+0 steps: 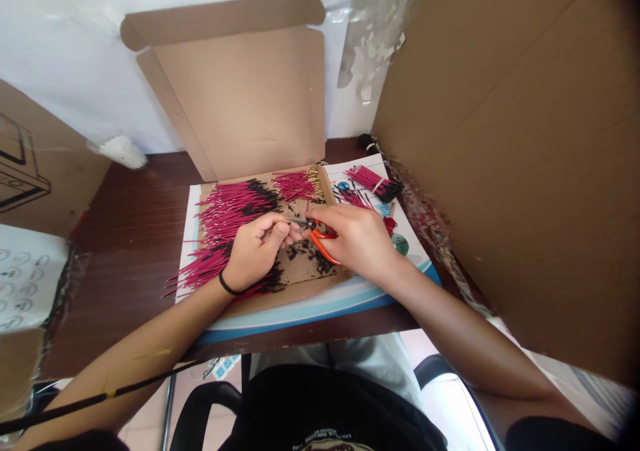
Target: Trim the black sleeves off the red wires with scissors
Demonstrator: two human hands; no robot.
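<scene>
A thin wire end (297, 220) (too fine to be told for certain) is pinched by the closed fingertips of the left hand (257, 251), while orange-handled snips (323, 244) are gripped by the right hand (357, 238) just beside them. Most black-tipped red wires (233, 214) are left loose to the left of those fingers; a gold-tipped bunch (295, 186) lies just past them, one banded bundle (373, 181) is set farther right, and black scraps (300, 258) are strewn below them on the cardboard box (310, 278).
</scene>
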